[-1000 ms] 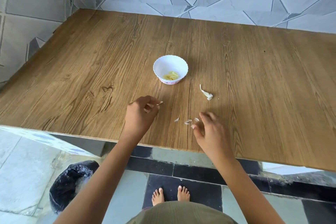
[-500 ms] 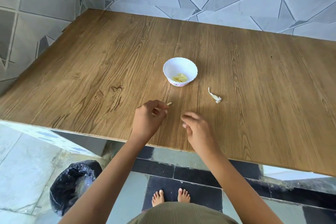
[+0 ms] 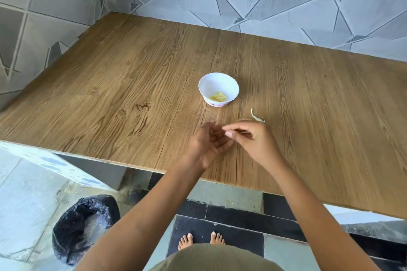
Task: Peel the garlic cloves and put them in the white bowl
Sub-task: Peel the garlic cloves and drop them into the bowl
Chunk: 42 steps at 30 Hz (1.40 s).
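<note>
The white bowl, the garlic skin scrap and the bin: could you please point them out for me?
white bowl [image 3: 209, 86], head view, on its bare inner wall.
garlic skin scrap [image 3: 255, 117], head view, on its middle.
bin [image 3: 101, 204], head view, on its black liner's rim.

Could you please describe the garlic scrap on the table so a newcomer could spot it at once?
Start at the wooden table; near its middle stands a white bowl holding yellow cloves. To the bowl's right and nearer the person, just beyond the right hand, lies the scrap. Unlike the cloves, it is thin, pale and curved, and lies on bare wood.
</note>
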### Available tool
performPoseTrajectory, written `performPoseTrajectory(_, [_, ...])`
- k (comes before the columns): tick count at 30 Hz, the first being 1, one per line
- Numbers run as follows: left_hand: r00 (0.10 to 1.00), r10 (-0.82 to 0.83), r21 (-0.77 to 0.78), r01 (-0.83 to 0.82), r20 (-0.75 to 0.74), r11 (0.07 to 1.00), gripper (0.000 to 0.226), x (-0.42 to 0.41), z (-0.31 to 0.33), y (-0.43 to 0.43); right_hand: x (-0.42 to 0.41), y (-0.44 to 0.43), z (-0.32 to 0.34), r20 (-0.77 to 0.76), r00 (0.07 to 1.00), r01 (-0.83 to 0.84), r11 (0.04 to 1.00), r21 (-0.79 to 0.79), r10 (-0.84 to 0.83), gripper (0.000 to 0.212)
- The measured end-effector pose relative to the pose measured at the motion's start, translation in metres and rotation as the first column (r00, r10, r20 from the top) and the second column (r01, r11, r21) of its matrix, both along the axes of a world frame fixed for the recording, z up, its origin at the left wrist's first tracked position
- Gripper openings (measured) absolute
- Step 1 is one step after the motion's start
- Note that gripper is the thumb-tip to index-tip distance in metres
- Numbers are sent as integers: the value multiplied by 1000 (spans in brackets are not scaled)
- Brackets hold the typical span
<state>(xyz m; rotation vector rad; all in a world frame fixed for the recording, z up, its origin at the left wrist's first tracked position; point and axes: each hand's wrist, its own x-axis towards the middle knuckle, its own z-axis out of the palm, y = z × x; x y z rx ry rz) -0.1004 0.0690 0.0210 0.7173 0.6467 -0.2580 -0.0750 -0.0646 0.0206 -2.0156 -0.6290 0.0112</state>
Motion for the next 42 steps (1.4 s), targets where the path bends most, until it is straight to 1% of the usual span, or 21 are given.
performPoseTrajectory(2, [998, -6, -39, 4, -55, 999, 34, 4, 2, -5, 0, 6, -1, 100, 994, -35, 988, -153, 51, 23])
performPoseTrajectory(3, [998, -2, -46, -1, -65, 999, 36, 5, 2, -7, 1, 9, -3, 164, 984, -27, 976, -214, 63, 25])
performPoseTrajectory(4, [997, 8, -60, -12, -72, 998, 37, 6, 3, -8, 1, 10, -5, 230, 971, -7, 970, -244, 65, 25])
performPoseTrajectory(6, [997, 31, -91, -38, -76, 995, 39, 5, 5, -9, 2, 11, -8, 333, 942, 41, 969, -245, 44, 16])
performPoseTrajectory(8, [996, 42, -106, -49, -74, 993, 38, 5, 6, -10, 2, 12, -9, 372, 928, 81, 967, -241, 16, 12])
performPoseTrajectory(11, [993, 61, -115, -72, -99, 991, 33, 6, 3, -10, 2, 14, -9, 363, 932, 65, 976, -209, 16, 13])
performPoseTrajectory(14, [991, 90, -121, -102, -98, 987, 31, 6, 2, -10, 1, 13, -9, 324, 944, -4, 984, -177, 62, 30])
performPoseTrajectory(16, [993, 95, -117, -102, -69, 988, 33, 5, 4, -9, 0, 13, -11, 262, 964, -10, 990, -141, 47, 34])
performPoseTrajectory(18, [996, 81, -130, -86, -44, 988, 34, 3, 6, -10, 0, 14, -13, 209, 978, 30, 993, -110, -6, 31])
performPoseTrajectory(19, [996, 75, -144, -80, -39, 986, 35, 3, 7, -10, -1, 14, -13, 211, 977, 53, 993, -102, -31, 28])
performPoseTrajectory(22, [996, 91, -168, -94, -24, 981, 37, 2, 5, -7, -2, 13, -9, 284, 956, 90, 995, -41, -75, 15])
performPoseTrajectory(25, [990, 143, -160, -142, -5, 977, 39, 2, 0, 8, -6, 3, -11, 279, 952, 132, 991, 9, -129, 14])
performPoseTrajectory(27, [981, 196, -149, -192, 11, 970, 39, 0, -3, 21, -8, -5, -21, 251, 958, 153, 988, -34, -140, 17])
performPoseTrajectory(28, [976, 217, -139, -213, 15, 967, 38, -1, -4, 27, -8, -7, -26, 226, 965, 151, 985, -81, -129, 20])
performPoseTrajectory(31, [966, 259, -127, -256, 14, 958, 38, -6, -6, 40, -5, -4, -39, 150, 987, 93, 946, -311, -48, 36])
performPoseTrajectory(33, [962, 273, -128, -270, 13, 954, 39, -9, -9, 44, -4, 6, -44, 159, 987, 45, 899, -436, 28, 45])
performPoseTrajectory(36, [959, 284, -129, -280, 15, 951, 39, -14, -10, 47, -3, 21, -51, 190, 975, -8, 873, -487, 115, 48])
performPoseTrajectory(40, [954, 299, -117, -294, 20, 948, 39, -17, -11, 50, -6, 27, -56, 212, 961, -41, 850, -525, 177, 50])
performPoseTrajectory(42, [954, 299, -108, -296, 19, 949, 38, -18, -11, 52, -8, 21, -53, 200, 954, -81, 834, -546, 223, 54])
